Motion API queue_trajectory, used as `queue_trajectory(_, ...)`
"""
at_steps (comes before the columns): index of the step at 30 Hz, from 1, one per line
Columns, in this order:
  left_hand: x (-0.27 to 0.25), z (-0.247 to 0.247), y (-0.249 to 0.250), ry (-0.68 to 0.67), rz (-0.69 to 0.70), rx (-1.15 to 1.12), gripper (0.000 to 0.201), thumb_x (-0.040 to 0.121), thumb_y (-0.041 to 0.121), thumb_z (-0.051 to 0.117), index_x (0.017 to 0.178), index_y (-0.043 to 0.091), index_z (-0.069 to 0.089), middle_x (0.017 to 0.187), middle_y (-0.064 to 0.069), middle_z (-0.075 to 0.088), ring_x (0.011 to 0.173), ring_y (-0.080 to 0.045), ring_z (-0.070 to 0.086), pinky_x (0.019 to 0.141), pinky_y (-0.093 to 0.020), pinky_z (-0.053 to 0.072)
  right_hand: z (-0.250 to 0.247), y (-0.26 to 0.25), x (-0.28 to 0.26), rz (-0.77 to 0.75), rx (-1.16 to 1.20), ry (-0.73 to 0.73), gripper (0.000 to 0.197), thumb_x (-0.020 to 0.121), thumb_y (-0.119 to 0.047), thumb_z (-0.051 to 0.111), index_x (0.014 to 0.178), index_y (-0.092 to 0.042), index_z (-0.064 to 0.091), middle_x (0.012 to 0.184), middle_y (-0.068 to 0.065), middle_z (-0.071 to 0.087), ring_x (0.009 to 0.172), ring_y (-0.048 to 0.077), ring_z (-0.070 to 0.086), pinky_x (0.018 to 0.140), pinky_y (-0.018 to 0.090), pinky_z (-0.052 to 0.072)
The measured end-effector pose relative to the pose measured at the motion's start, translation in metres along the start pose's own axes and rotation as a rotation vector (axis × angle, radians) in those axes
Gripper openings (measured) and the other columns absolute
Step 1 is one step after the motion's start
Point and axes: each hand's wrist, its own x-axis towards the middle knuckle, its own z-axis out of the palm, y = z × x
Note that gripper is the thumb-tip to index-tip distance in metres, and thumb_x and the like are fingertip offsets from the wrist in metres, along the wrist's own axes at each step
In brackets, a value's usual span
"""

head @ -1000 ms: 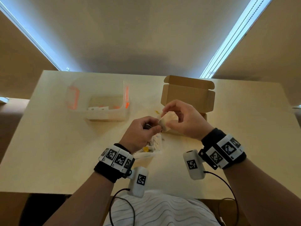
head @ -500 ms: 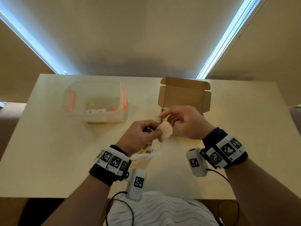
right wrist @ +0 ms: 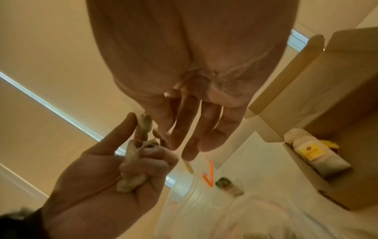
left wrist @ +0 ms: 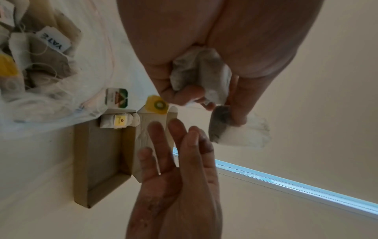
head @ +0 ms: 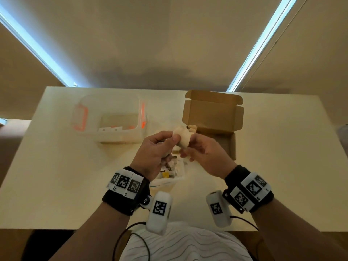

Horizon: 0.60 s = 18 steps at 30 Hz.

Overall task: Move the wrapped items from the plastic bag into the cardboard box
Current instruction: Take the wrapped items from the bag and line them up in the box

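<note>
Above the plastic bag (head: pixel 170 173) both hands hold a whitish tea bag (head: pixel 183 137) between them. My left hand (head: pixel 156 147) pinches it with thumb and forefinger (left wrist: pixel 235 103), and its curled fingers also grip crumpled tea bags (left wrist: pixel 200 76). My right hand (head: pixel 203 153) meets the tea bag (right wrist: pixel 145 124) from the right, thumb and forefinger on its edge, the other fingers (right wrist: pixel 204 129) nearly straight. The open cardboard box (head: pixel 228 146) stands just behind the hands, with wrapped tea bags (left wrist: pixel 118 122) at one end. More tea bags (left wrist: pixel 47 48) lie in the plastic bag (left wrist: pixel 51 100).
A clear plastic tub (head: pixel 111 117) with orange latches stands at the back left of the pale table (head: pixel 56 176). The box's lid (head: pixel 212 112) stands upright behind its base. A green-labelled packet (left wrist: pixel 116 100) lies beside the box.
Both hands have lifted the tea bag a little, toward the box. My right hand has come down from above it to its right side.
</note>
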Motion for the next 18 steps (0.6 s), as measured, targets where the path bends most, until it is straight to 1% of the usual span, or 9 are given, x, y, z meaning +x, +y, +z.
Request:
queue_trajectory(3,0.000,0.002,0.002,-0.002,-0.030,-0.055,0.021,0.083,0.020,0.064,0.093,0.002,0.070,0.051,0.004,0.045,0.042,-0.006,0.032,0.041,-0.018,0.032,0.015,0.004,-0.002,0.003,0.074,0.057,0.016,0.096,-0.013,0.061,0.110,-0.005,0.059,0.093,0.004,0.074,0.088,0.016,0.072,0.076,0.033,0.057)
queue_trajectory(5,0.000,0.004,0.003,-0.001,-0.046,-0.059,0.018,0.087,0.019,0.062,0.091,0.004,0.070,0.053,0.003,0.049,0.042,-0.005,0.034,0.040,-0.017,0.032,0.021,0.005,-0.002,-0.010,0.096,0.066,0.021,0.093,-0.017,0.065,0.112,-0.007,0.060,0.097,0.005,0.073,0.092,0.017,0.071,0.081,0.039,0.058)
queue_trajectory(8,0.000,0.005,0.003,0.034,-0.057,-0.027,0.019,0.091,0.018,0.060,0.096,0.002,0.068,0.052,0.006,0.053,0.042,-0.005,0.037,0.041,-0.018,0.032,0.029,0.002,-0.004,0.011,0.117,0.037,0.031,0.089,-0.016,0.072,0.117,-0.012,0.060,0.105,0.000,0.070,0.101,0.008,0.068,0.086,0.035,0.058)
queue_trajectory(9,0.001,0.005,0.004,0.043,-0.055,-0.029,0.022,0.088,0.021,0.062,0.097,0.001,0.068,0.054,0.005,0.054,0.042,-0.005,0.037,0.042,-0.018,0.032,0.031,0.001,-0.005,0.003,0.083,0.083,0.034,0.086,-0.018,0.075,0.115,-0.014,0.058,0.106,-0.002,0.069,0.099,0.006,0.067,0.084,0.035,0.059)
queue_trajectory(11,0.000,0.005,0.004,0.053,-0.041,-0.039,0.029,0.082,0.025,0.065,0.096,0.000,0.069,0.056,0.003,0.057,0.040,-0.004,0.036,0.041,-0.018,0.033,0.033,0.003,-0.005,-0.054,-0.022,0.286,0.042,0.079,-0.024,0.081,0.110,-0.020,0.054,0.109,-0.003,0.063,0.095,0.009,0.066,0.076,0.038,0.060)
queue_trajectory(13,-0.002,0.006,0.007,0.059,-0.025,-0.026,0.031,0.079,0.026,0.066,0.095,0.000,0.069,0.059,0.001,0.059,0.039,-0.004,0.035,0.041,-0.018,0.033,0.030,0.004,-0.002,-0.135,-0.058,0.369,0.059,0.072,-0.038,0.081,0.121,-0.032,0.048,0.126,-0.002,0.052,0.105,0.015,0.061,0.073,0.037,0.060)
queue_trajectory(15,-0.002,0.007,0.008,0.072,-0.010,-0.008,0.031,0.077,0.028,0.069,0.095,0.003,0.072,0.072,-0.009,0.063,0.044,-0.007,0.038,0.042,-0.019,0.033,0.029,0.000,0.005,-0.152,-0.035,0.243,0.063,0.075,-0.037,0.079,0.127,-0.047,0.045,0.140,-0.002,0.043,0.117,0.017,0.055,0.079,0.033,0.059)
queue_trajectory(16,-0.002,0.007,0.008,0.085,-0.001,0.004,0.031,0.076,0.029,0.070,0.095,0.005,0.074,0.080,-0.015,0.062,0.048,-0.010,0.040,0.043,-0.020,0.034,0.030,-0.002,0.009,-0.140,0.000,0.163,0.058,0.081,-0.029,0.077,0.127,-0.046,0.047,0.139,-0.001,0.048,0.118,0.016,0.056,0.083,0.033,0.057)
queue_trajectory(18,0.000,0.007,0.006,0.134,0.019,0.036,0.029,0.076,0.031,0.072,0.095,0.009,0.076,0.085,-0.018,0.058,0.053,-0.015,0.039,0.043,-0.022,0.035,0.033,-0.007,0.015,-0.086,0.125,0.114,0.037,0.090,-0.012,0.069,0.123,-0.025,0.059,0.120,0.003,0.065,0.107,0.014,0.064,0.085,0.035,0.056)
